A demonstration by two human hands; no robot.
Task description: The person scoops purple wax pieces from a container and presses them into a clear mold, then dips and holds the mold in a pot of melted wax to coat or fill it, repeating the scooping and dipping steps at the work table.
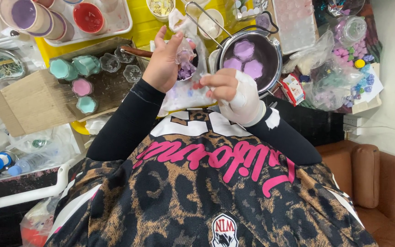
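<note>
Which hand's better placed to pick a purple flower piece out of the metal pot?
Right, probably. The right hand sits just beside the metal pot with its purple flower pieces. The left hand is farther away and already holds a clear mould.

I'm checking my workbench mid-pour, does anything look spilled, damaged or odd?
Pale lilac drips speckle the white paper under the hands. The right hand is wrapped in white bandage-like material. The long-handled wire strainer leans askew over the round metal pot.

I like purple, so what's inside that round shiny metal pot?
Inside the round shiny metal pot lie three pale purple flower-shaped pieces. The right hand, wearing a white glove, covers the pot's near edge, so anything there is hidden.
</note>
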